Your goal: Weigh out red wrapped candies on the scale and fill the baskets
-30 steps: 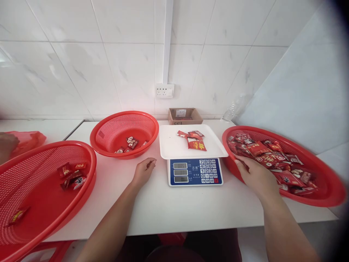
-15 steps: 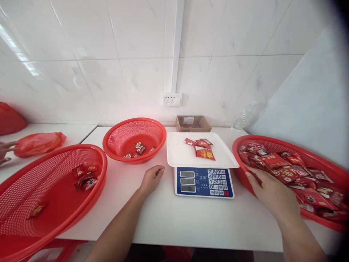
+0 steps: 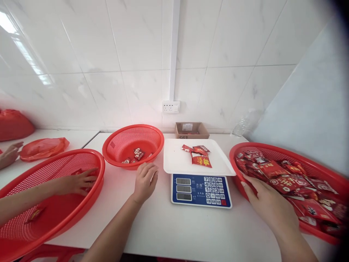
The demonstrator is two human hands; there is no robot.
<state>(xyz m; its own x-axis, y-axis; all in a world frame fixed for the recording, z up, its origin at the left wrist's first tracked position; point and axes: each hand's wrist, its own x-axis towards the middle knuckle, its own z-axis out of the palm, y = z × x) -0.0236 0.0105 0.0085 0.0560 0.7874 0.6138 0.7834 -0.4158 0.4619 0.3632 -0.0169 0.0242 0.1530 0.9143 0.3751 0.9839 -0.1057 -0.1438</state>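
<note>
My left hand [image 3: 145, 182] hovers over the white table by the front rim of the small red mesh basket [image 3: 109, 154]. Its fingers are loosely curled with the thumb apart, and I see nothing in it. A few wrapped snacks [image 3: 138, 154] lie in that basket. My right hand [image 3: 272, 202] is on the near left rim of the right red basket [image 3: 235, 160], thumb outside and fingers over the edge. Many red snack packets [image 3: 293, 182] fill this basket. Between my hands is a digital scale [image 3: 201, 191], its white tray [image 3: 174, 160] bearing several red packets [image 3: 201, 159].
Another person's hand [image 3: 77, 182] reaches into the large left basket [image 3: 99, 160]; a second hand [image 3: 11, 154] is near a red plastic bag [image 3: 45, 147]. Behind the scale stand a cardboard box [image 3: 192, 131] and a clear bottle [image 3: 241, 125]. A socket [image 3: 171, 107] is on the wall.
My left hand has moved slightly left and lifted toward the small basket, its fingers loosening. Another person's hand has come into the left basket. My right hand stays at the rim.
</note>
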